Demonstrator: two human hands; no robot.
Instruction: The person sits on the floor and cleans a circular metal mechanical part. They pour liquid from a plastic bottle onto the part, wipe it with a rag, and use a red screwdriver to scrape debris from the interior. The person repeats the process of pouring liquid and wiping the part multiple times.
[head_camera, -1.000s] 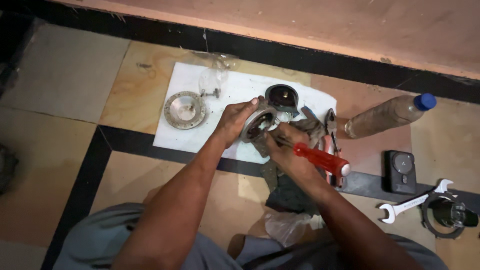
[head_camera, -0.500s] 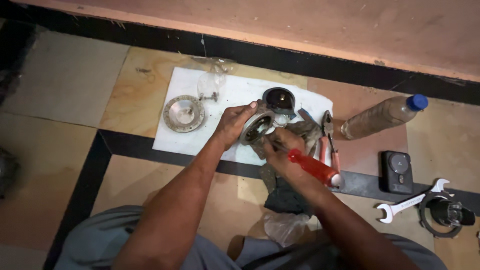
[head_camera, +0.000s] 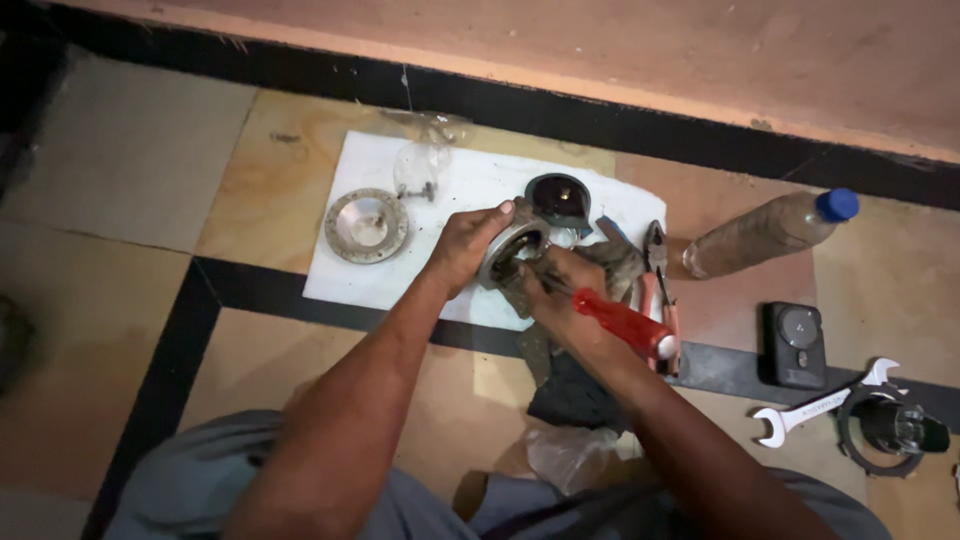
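My left hand (head_camera: 462, 248) grips a round metal ring-shaped part (head_camera: 508, 252) and holds it tilted above a white sheet (head_camera: 470, 180) on the floor. My right hand (head_camera: 562, 290) is closed around a red-handled screwdriver (head_camera: 622, 322) whose tip points into that part. A dark round housing (head_camera: 560, 198) lies just behind the part on the sheet. A shiny metal disc (head_camera: 367, 225) rests at the sheet's left edge. A clear plastic bag (head_camera: 422, 160) with a small screw lies at the sheet's top.
Pliers with red grips (head_camera: 656, 262) lie right of my hands. A plastic bottle with a blue cap (head_camera: 770, 230) lies on its side. A small black device (head_camera: 795, 344), a spanner (head_camera: 822, 404) and a black ring part (head_camera: 890, 428) sit at right. A dark rag (head_camera: 572, 390) lies below my wrists.
Both hands with the metal part and screwdriver have shifted slightly; the screwdriver handle has turned a little in my right hand. The view has drifted slightly.
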